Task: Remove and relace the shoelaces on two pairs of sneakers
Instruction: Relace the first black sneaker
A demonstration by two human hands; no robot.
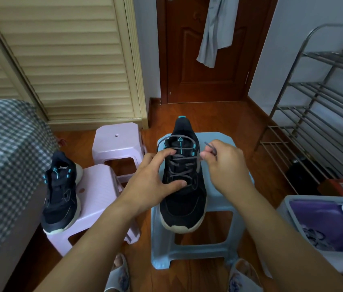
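A black sneaker (184,204) with teal accents stands on a light blue stool (225,209), toe toward me. Its grey shoelace (182,165) crosses the eyelets, and a loop of it lies over the tongue. My left hand (155,180) grips the shoe's left side, index finger on the upper laces and thumb lower on the lacing. My right hand (222,163) pinches the lace end beside the upper right eyelets; the tip sticks up above my fingers. A second black sneaker (61,190), without visible laces, sits on a pink stool (101,194) at the left.
Another pink stool (116,142) stands behind. A checked bed cover (4,157) fills the left. A metal shoe rack (322,114) stands at the right, with a grey box (305,209) holding a purple bag below it. My slippered feet are at the bottom edge.
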